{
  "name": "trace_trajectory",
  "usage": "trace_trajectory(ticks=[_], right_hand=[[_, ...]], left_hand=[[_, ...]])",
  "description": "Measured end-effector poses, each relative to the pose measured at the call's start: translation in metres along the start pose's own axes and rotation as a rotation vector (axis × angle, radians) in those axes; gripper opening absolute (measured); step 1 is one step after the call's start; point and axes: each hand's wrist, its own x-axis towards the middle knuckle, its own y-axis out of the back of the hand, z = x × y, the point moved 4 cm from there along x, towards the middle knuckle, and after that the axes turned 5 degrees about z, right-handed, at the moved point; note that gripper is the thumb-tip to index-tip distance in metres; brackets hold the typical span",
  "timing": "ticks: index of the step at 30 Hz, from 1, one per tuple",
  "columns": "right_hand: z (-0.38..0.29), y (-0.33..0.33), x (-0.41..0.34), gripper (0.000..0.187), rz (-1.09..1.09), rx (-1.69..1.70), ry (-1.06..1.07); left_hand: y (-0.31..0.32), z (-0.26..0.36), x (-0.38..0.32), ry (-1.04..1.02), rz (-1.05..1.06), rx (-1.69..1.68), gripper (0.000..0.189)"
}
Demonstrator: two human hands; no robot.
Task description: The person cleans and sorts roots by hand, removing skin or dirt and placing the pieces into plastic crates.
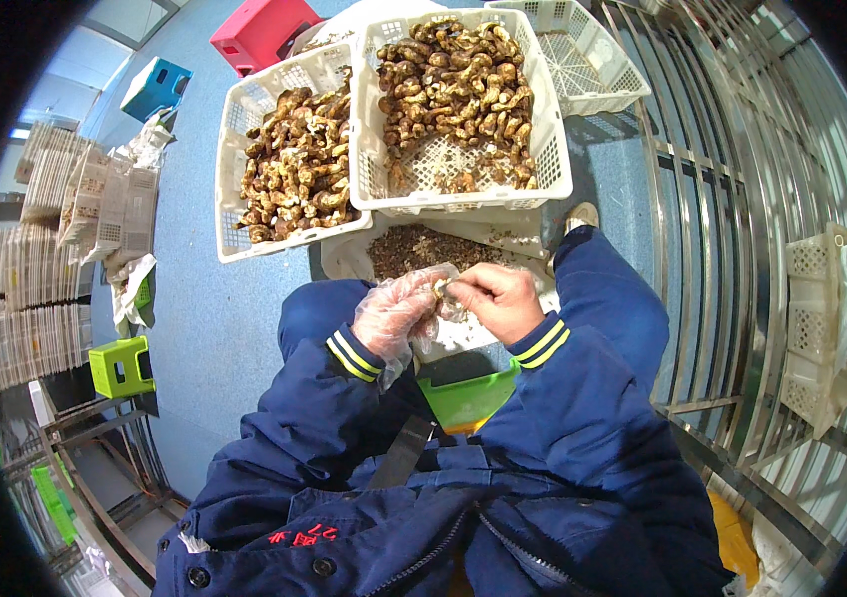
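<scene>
My left hand, in a clear plastic glove, holds a small pale mushroom in front of my knees. My bare right hand pinches at the same mushroom from the other side, its fingertips meeting the left's. The fingers hide most of the piece. Beyond the hands stands a white plastic crate of brown mushrooms, heaped at its far end and sparse near me. To its left, a second white crate is full of similar mushrooms. Dark trimmings lie on white sheeting below my hands.
At the far right is another white crate with only crumbs inside. A red stool, blue stool and green stool stand on the blue floor. Stacked trays line the left; a metal rack runs along the right.
</scene>
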Motion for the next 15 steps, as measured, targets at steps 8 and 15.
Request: trace_trajectory(ticks=[8, 15], right_hand=[[-0.001, 0.004, 0.001, 0.012, 0.041, 0.098, -0.096], [0.009, 0.012, 0.002, 0.013, 0.203, 0.110, -0.135]], left_hand=[[-0.007, 0.009, -0.008, 0.146, -0.028, -0.272, 0.043], [-0.004, 0.003, -0.002, 0.152, -0.119, -0.366, 0.043]])
